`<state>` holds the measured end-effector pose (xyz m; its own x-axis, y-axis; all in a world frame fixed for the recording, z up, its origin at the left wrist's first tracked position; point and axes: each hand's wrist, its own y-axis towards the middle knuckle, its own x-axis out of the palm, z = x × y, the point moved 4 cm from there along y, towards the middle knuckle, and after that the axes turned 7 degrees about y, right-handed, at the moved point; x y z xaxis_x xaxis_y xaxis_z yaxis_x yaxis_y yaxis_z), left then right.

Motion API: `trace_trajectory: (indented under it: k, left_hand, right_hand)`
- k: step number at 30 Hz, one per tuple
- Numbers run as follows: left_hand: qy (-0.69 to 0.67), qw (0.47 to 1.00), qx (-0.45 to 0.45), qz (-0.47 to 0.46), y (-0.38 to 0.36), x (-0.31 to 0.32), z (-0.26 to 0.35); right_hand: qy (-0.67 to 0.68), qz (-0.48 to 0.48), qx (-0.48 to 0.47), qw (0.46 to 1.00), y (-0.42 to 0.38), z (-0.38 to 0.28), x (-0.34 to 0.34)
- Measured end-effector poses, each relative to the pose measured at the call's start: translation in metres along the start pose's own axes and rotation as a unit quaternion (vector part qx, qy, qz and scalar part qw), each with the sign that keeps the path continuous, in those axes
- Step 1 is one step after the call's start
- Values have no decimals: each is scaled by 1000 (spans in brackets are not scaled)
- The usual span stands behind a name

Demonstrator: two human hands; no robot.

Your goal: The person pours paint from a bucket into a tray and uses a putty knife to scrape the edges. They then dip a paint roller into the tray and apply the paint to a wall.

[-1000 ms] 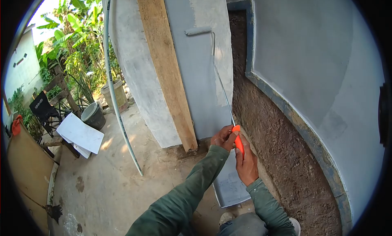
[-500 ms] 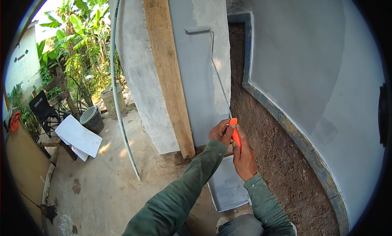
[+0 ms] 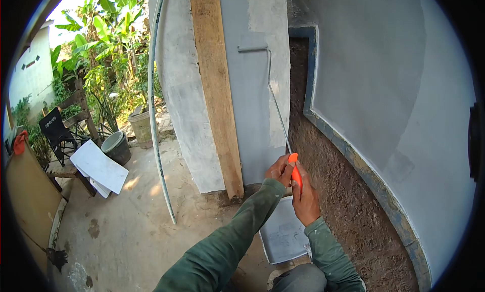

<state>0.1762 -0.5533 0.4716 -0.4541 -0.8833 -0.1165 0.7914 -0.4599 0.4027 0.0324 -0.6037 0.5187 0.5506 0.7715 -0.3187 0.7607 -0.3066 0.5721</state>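
Note:
Both of my hands are closed around the orange handle of a paint roller [image 3: 295,171]. My left hand [image 3: 279,169] grips near the top of the handle, where the metal rod enters it. Lower down, my right hand [image 3: 306,203] wraps the handle with the thumb along it. The long thin rod runs up to a grey roller sleeve [image 3: 252,49], which lies level against the pillar [image 3: 250,105]. Grey paint covers a strip of the pillar beside a wooden board [image 3: 212,84]; a paler patch shows to its right. Below my hands a paint tray [image 3: 285,241] rests on the ground.
A pale pipe [image 3: 153,100] leans left of the pillar. On the right, a grey wall [image 3: 364,64] has a blue-grey border [image 3: 353,158] above rough brown ground. At left are a bucket [image 3: 117,149], white sheets [image 3: 101,165], a black folding chair [image 3: 55,127] and a tan panel [image 3: 33,196].
The roller sleeve has moved slightly down the pillar, and my hands have come a little lower with the handle. My view has shifted slightly, too.

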Motion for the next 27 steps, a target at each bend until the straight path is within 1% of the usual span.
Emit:
trace_trajectory:
  k: [1,2,3,4,5,7,8,10,11,12,13,15,16,18,19,20,21,23,25,26,27]
  left_hand:
    - [28,999,-13,-20,-9,2,-6]
    - [27,999,-13,-19,-17,2,-11]
    - [12,996,-74,-44,-27,5,-15]
    - [-3,989,-134,-68,-35,8,-21]
    - [-5,989,-133,-67,-42,9,-23]
    - [1,989,-127,-71,-48,12,-26]
    - [1,990,-125,-71,-44,13,-28]
    - [-56,996,-62,-24,-35,11,-20]
    - [-56,996,-63,-25,-30,8,-15]
    - [-43,997,-50,-35,-23,1,7]
    - [-30,998,-36,-46,-14,-5,28]
    - [-44,998,-19,-35,4,-11,56]
    - [-59,998,-3,-25,12,-14,69]
    - [-46,999,12,-12,23,-19,94]
    - [-33,999,25,0,29,-22,103]
    - [-27,999,46,10,34,-23,107]
    - [-28,999,46,9,36,-23,110]
    - [-90,994,57,1,35,-24,115]
    - [-87,995,55,-5,26,-21,110]
    - [-83,995,55,-9,19,-19,106]
    - [-84,995,56,-8,11,-17,99]
  right_hand:
    - [0,-1,0,1000,-8,6,1]
    - [-1,-11,25,1000,-15,13,2]
    - [-3,-20,49,999,-22,20,3]
    - [-4,-20,48,999,-30,27,4]
    - [-16,-14,42,999,-37,34,5]
    - [-30,-9,30,999,-34,36,8]
    - [-34,10,12,999,-30,35,8]
    - [-39,29,-5,999,-19,27,7]
    - [-38,45,-35,998,-8,16,5]
    - [-37,59,-66,995,3,3,2]
    - [-37,59,-67,995,15,-10,-1]
    - [-18,45,-9,999,39,-33,-7]
    - [-19,44,-11,999,50,-41,-9]
    - [-34,66,-74,994,69,-58,-13]
    - [-35,65,-75,994,78,-63,-14]
    - [-38,64,-79,994,84,-67,-16]
    - [-41,64,-83,994,90,-70,-17]
    - [-41,62,-92,993,93,-71,-18]
    - [-58,74,-128,987,91,-66,-16]
    - [-59,73,-129,987,86,-64,-16]
    - [-54,58,-102,992,77,-57,-15]
